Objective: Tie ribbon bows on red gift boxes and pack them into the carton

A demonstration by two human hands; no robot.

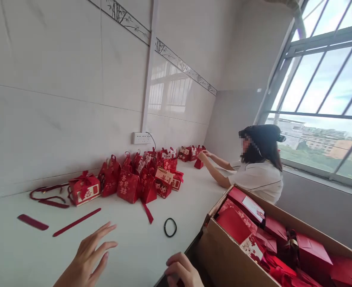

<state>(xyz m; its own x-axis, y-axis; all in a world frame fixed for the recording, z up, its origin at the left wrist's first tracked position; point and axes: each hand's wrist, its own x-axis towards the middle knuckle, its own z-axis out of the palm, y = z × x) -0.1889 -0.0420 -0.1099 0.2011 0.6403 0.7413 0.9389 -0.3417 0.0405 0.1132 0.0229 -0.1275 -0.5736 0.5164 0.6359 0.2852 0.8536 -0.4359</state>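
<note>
My left hand [89, 255] hovers over the white table [128, 255] with its fingers apart and nothing in them. Nearest to it lies a thin red ribbon strip [77, 222]. My right hand [184, 272] is at the table's front edge beside the cardboard box, its fingers curled. A small dark red patch shows below those fingers, too little to name. A black elastic loop [170, 227] rests on the table beyond my right hand. Red gift boxes with ribbon ties, such as one with a bow [85, 189], stand in a cluster along the wall.
An open cardboard box [223, 249] full of red gift boxes [235, 223] stands at the right. Another person [258, 175] sits beyond it, hands on a small red box [198, 164]. A dark red strip [33, 222] and cords [49, 196] lie at left. A power strip [141, 138] is on the wall.
</note>
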